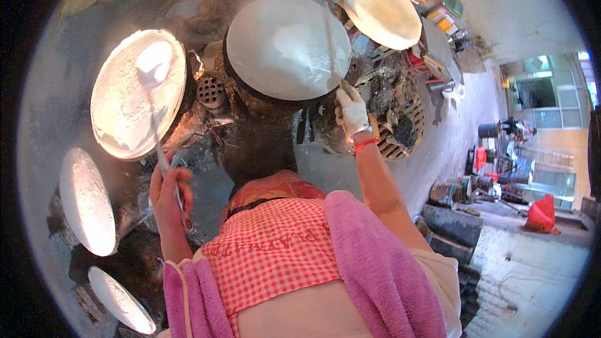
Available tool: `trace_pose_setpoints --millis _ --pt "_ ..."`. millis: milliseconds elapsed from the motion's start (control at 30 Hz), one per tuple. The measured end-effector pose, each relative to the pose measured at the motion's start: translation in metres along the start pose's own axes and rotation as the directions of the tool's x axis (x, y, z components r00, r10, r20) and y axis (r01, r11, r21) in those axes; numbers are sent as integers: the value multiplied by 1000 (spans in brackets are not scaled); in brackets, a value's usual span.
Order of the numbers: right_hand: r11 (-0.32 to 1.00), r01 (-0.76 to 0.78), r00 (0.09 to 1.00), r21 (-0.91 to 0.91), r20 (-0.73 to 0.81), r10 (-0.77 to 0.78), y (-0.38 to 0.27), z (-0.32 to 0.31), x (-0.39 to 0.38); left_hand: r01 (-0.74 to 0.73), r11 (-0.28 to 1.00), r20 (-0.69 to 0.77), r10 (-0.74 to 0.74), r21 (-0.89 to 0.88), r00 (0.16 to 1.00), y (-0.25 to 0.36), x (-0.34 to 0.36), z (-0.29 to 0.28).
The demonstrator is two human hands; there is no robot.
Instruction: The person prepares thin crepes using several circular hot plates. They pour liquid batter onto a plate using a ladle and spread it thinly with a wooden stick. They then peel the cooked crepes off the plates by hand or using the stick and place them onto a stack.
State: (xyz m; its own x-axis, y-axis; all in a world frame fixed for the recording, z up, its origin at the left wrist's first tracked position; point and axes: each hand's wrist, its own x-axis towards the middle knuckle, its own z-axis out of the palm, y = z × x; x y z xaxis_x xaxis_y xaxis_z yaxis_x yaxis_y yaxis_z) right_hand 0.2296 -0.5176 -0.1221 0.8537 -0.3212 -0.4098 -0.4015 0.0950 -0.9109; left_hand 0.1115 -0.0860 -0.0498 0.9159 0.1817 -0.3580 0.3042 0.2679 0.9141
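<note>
My left hand (170, 191), bare, is closed on the metal handle of a ladle (152, 66), whose white-coated bowl rests in a wide, cream-coated round basin (116, 112) at the left. My right hand (350, 109), in a pale glove with a red band at the wrist, grips a long, flat spreader (332, 44). The spreader lies across the right side of a round griddle (275, 44) covered in a pale, steamy layer; my fingers are just beyond its lower right rim. Below the griddle's left side sits a perforated coal briquette (210, 92).
Pale round pans (86, 206) stand at the lower left. A cream round pan (379, 9) is at the upper right. A wooden pallet (410, 125) with black debris lies beside my right arm. Farther right are buckets (444, 194), a red bag (541, 213) and what looks like a person (519, 128).
</note>
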Motion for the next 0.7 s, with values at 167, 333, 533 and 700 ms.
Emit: trace_pose_setpoints --millis 167,333,533,700 --pt "971 -19 956 -239 279 87 -12 -7 0 156 988 150 -157 16 976 2 35 74" --pt "919 140 940 -368 341 -7 19 -78 -44 351 905 273 -284 -239 919 -5 25 118" --pt "985 -154 954 75 270 129 53 -61 -45 437 794 266 -352 -422 897 -32 -6 209" --pt "945 -308 800 108 567 196 32 -21 -29 604 470 434 -426 -644 794 -15 5 261"
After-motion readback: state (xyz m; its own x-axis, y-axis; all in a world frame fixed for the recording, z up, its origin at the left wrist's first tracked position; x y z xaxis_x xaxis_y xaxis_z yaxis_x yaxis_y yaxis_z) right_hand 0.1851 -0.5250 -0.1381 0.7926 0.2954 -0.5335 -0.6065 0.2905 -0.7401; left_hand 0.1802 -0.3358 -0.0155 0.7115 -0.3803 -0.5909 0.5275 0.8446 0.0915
